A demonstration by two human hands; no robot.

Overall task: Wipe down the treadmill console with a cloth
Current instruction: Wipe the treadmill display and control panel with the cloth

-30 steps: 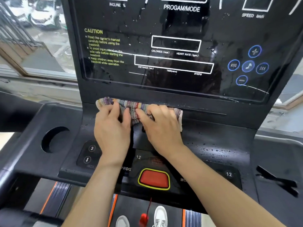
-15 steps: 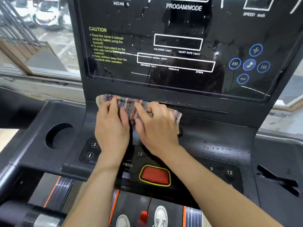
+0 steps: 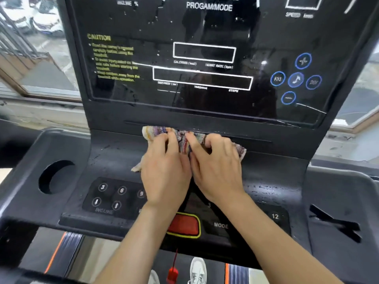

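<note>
We have both hands on the striped cloth (image 3: 156, 132), which lies bunched on the treadmill console (image 3: 270, 173) at the foot of the dark screen (image 3: 205, 29), one corner trailing out to the left. Our left hand (image 3: 166, 175) and right hand (image 3: 218, 173) sit side by side, touching, with fingers curled down over the cloth and gripping it against the ledge. The red button (image 3: 183, 225) shows between our wrists
</note>
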